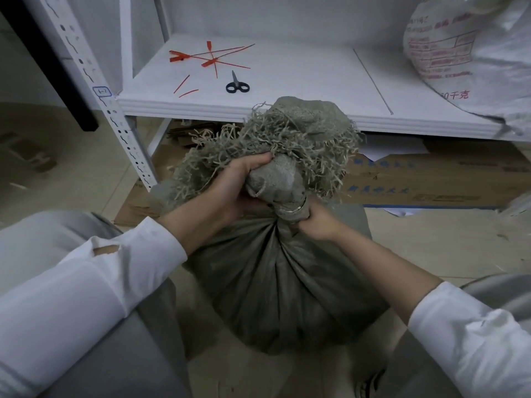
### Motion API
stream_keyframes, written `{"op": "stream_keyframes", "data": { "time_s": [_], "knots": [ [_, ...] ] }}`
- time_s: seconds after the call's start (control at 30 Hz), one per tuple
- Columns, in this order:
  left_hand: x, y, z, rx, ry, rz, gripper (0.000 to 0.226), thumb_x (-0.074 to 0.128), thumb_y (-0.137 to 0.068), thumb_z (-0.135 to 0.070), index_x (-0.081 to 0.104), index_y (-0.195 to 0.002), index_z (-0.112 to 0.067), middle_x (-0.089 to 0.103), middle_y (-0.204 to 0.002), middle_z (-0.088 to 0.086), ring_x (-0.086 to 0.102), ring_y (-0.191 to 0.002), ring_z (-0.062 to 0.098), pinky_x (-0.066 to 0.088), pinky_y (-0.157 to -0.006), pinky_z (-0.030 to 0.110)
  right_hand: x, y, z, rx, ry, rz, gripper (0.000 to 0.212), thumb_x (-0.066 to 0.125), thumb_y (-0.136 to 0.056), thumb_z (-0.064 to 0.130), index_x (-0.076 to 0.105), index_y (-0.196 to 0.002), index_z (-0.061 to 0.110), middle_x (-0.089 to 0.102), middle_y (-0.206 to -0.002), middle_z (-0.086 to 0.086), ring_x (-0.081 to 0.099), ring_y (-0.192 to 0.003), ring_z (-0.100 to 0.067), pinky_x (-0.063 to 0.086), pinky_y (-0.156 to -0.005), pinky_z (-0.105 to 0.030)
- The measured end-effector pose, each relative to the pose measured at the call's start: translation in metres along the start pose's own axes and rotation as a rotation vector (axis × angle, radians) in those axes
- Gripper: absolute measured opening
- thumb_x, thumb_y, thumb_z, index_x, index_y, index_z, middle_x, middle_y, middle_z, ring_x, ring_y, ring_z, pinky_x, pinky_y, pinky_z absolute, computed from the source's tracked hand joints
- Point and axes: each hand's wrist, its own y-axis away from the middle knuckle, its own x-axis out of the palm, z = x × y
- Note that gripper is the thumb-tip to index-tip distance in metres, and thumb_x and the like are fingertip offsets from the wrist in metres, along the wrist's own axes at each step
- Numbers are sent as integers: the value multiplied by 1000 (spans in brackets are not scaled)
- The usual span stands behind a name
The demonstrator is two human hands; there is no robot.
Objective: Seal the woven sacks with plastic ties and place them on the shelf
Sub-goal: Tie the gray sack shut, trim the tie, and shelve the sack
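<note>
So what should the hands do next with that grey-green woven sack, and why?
Probably the left hand reaches for a red plastic tie on the white shelf: the right hand grips the grey-green woven sack at its bunched neck, where no red tie shows.

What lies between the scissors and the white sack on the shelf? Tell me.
In the head view, only bare white shelf between the scissors and the white sack, crossed by one thin dark line.
</note>
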Motion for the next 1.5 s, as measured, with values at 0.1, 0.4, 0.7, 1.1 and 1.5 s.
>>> {"op": "stream_keyframes", "data": {
  "time_s": [0.1,0.4,0.7,1.1,1.5],
  "knots": [
    [-1,3,-2,1,34,41,21,52,-94,-28,67,-87,-15,71,-74,-2,67,-72,14,55,-62,22,-10,-3,1,9,145,66,36,62,-83,12,64,-118,5,63,-124,-13,57,-116,-24,45,-96,-30],
    [-16,8,5,-27,93,14,20,50,-95,-29,66,-95,-17,72,-83,-2,67,-83,15,56,-78,33,-10,-3,1,3,288,153,45,60,-84,-1,55,-129,1,55,-135,-16,48,-128,-29,32,-97,-17],
    [-26,1,22,-100,235,-168,40,57,-91,-35,63,-121,-9,68,-119,10,63,-111,26,51,-96,45,64,21,-1,388,-28,-449,97,85,-48,59,39,-124,20,54,-124,0,55,-112,-18,49,-90,-33],
    [-13,10,24,-127,293,-78,39,57,-92,-30,60,-126,-11,65,-124,8,61,-115,23,54,-88,40,65,5,-1,394,37,-559,28,72,-74,19,72,-100,6,71,-102,-18,66,-99,-34,49,-77,-35],
    [-27,24,15,-74,104,161,30,52,-92,-33,65,-111,-14,69,-111,6,63,-106,20,51,-92,40,42,34,1,41,-36,-444,13,61,-79,1,70,-89,-2,72,-93,-11,66,-90,-19,54,-76,-35]
  ]
}}
